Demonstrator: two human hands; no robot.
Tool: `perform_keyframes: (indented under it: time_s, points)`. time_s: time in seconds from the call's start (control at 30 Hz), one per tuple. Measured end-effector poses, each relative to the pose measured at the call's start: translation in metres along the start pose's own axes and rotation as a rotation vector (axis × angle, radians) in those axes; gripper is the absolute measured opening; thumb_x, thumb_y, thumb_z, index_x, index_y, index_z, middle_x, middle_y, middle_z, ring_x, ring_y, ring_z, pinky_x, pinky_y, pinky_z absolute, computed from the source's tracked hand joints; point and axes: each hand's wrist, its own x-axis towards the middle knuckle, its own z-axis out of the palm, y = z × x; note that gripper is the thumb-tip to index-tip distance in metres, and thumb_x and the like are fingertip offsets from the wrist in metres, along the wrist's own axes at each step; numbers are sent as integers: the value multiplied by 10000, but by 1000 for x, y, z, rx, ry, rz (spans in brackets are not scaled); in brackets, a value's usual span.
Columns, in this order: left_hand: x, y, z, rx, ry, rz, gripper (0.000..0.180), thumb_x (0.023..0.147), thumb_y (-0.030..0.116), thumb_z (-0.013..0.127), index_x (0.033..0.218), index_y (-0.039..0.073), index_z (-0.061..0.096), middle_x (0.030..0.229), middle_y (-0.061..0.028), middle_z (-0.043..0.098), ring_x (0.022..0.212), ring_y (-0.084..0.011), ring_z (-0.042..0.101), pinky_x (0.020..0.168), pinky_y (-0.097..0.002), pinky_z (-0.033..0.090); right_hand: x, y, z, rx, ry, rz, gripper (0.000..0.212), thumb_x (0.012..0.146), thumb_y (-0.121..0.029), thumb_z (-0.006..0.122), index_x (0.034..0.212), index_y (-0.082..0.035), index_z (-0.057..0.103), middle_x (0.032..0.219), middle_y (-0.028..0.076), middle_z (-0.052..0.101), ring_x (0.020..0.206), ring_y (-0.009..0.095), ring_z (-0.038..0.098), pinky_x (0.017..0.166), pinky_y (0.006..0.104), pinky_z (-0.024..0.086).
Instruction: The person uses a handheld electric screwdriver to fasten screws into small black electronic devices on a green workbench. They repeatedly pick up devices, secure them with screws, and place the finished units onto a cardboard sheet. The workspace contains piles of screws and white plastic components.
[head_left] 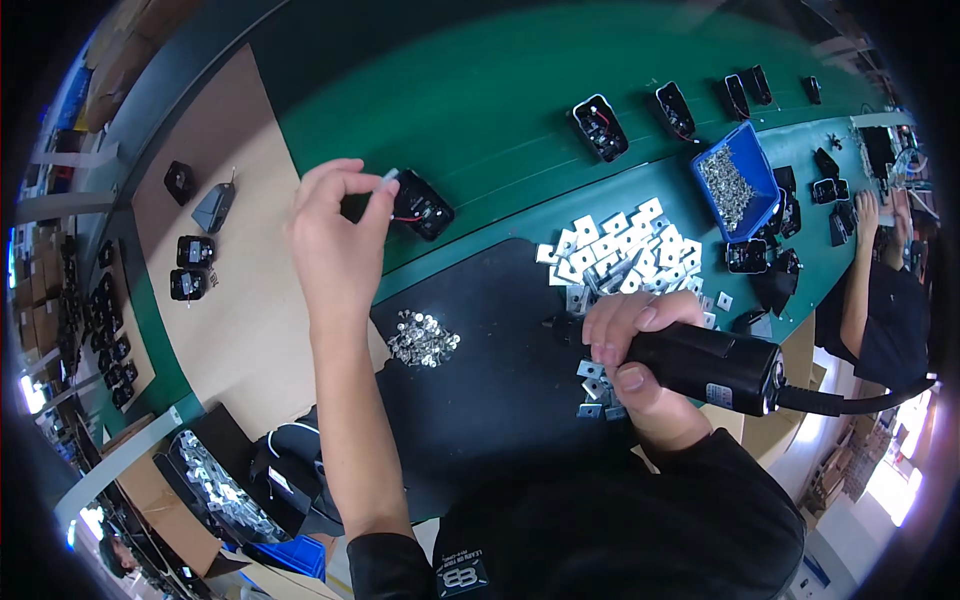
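Black cylindrical corded power tool (700,362) wrapped in right hand (648,314) — left hand (338,215) pinches small silvery piece (389,177) by black boxy housing (430,212) — slack pinch could drop it.

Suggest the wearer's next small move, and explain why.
Probably lower the small pale piece into the nearest black housing: the left hand pinches it near the housing's edge, while the right hand holds the black power tool well apart from that housing.
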Motion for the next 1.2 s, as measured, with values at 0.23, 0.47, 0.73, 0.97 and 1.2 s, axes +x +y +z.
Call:
perform_keyframes:
  time_s: [0.23, 0.47, 0.73, 0.97, 1.2]
  points:
    - [-24, -3, 25, 284, -39, -24, 138, 725, 180, 773, 791, 109, 674, 1021, -12, 675, 998, -225, 584, 903, -398, 333, -3, 3, -8, 25, 26, 6, 451, 751, 36, 667, 1122, -65, 430, 759, 61, 576, 684, 166, 577, 678, 343, 504]
    - [-13, -1, 15, 410, -90, 96, 159, 759, 160, 744, 831, 97, 616, 975, -27, 681, 915, -224, 613, 867, -396, 345, -3, 3, -4, 50, 24, 3, 430, 765, 24, 657, 1115, -83, 433, 751, 56, 569, 679, 167, 568, 687, 345, 493]
    - [-119, 36, -75, 79, -201, 66, 215, 646, 79, 799, 774, 77, 625, 980, -47, 685, 884, -217, 624, 835, -377, 390, -6, -4, 6, 12, 122, 67, 385, 823, -125, 695, 1102, -123, 429, 714, 25, 541, 679, 164, 538, 693, 352, 458]
    - [-217, 14, -74, -92, -146, -198, 241, 619, 46, 811, 749, 55, 609, 992, -106, 675, 933, -270, 622, 847, -379, 420, 0, 1, 41, 159, 105, 45, 419, 831, -215, 691, 1142, -136, 421, 691, 4, 494, 633, 151, 486, 601, 328, 402]
    - [-228, 4, -58, -151, -6, -245, 307, 637, 6, 790, 890, 60, 626, 1018, -111, 665, 972, -258, 599, 858, -360, 435, 45, 50, 92, 214, 63, -66, 409, 840, -70, 620, 1183, -43, 401, 736, 73, 526, 651, 175, 527, 662, 385, 478]
